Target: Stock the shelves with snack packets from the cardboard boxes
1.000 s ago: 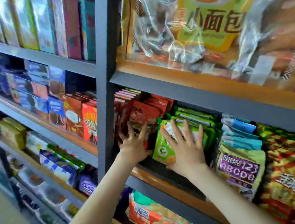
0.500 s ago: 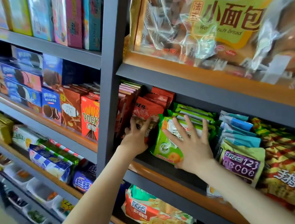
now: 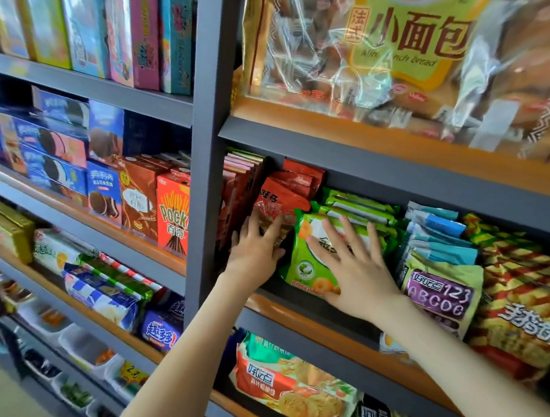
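My left hand (image 3: 257, 249) presses flat, fingers spread, against the front red snack packet (image 3: 279, 198) in a row of red packets on the middle shelf (image 3: 323, 330). My right hand (image 3: 354, 267) lies open, palm down, on the front green snack packet (image 3: 308, 270), which stands at the head of a row of green packets. Neither hand grips anything. No cardboard box is in view.
Right of the green row stand blue packets (image 3: 439, 234), a purple-labelled packet (image 3: 438, 293) and yellow-red packets (image 3: 523, 303). A grey upright post (image 3: 204, 170) divides the shelves. Boxed biscuits (image 3: 171, 210) fill the left bay. Large bread bags (image 3: 410, 54) sit above; an orange biscuit bag (image 3: 289, 387) lies below.
Both hands have stayed pressed on the red and green packets; the view has shifted a little, with the shelf sitting slightly higher and closer in frame.
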Demonstrator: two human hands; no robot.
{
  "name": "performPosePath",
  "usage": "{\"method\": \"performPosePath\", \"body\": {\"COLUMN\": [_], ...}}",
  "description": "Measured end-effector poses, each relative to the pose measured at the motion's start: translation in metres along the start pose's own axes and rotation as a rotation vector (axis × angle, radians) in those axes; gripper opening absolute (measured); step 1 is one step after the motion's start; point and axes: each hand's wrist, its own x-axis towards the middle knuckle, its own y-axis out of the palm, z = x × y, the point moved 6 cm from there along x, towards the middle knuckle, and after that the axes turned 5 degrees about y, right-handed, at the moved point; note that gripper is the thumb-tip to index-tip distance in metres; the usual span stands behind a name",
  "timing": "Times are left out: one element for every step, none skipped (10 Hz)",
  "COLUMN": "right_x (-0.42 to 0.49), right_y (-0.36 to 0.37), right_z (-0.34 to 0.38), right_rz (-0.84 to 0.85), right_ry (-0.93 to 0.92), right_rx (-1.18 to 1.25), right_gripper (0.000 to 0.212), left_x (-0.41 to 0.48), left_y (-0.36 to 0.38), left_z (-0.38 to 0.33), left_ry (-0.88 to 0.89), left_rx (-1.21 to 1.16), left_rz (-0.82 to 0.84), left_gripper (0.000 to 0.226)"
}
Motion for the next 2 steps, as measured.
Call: {"method": "performPosePath", "body": {"right_x": [-0.008, -0.017], "right_y": [-0.01, -0.026], "right_z": [0.003, 0.003], "right_rz": [-0.05, -0.117], "right_ry": [0.012, 0.045], "right_rx": [0.145, 0.294], "right_gripper": [0.085, 0.067], "left_x": [-0.021, -0.042], "left_y": [-0.017, -0.018], "left_z": [-0.019, -0.042], "left_ry": [0.047, 0.129], "left_rx": [-0.046, -0.058], "left_rz": [-0.221, -0.309], "left_gripper": [0.053, 0.046]}}
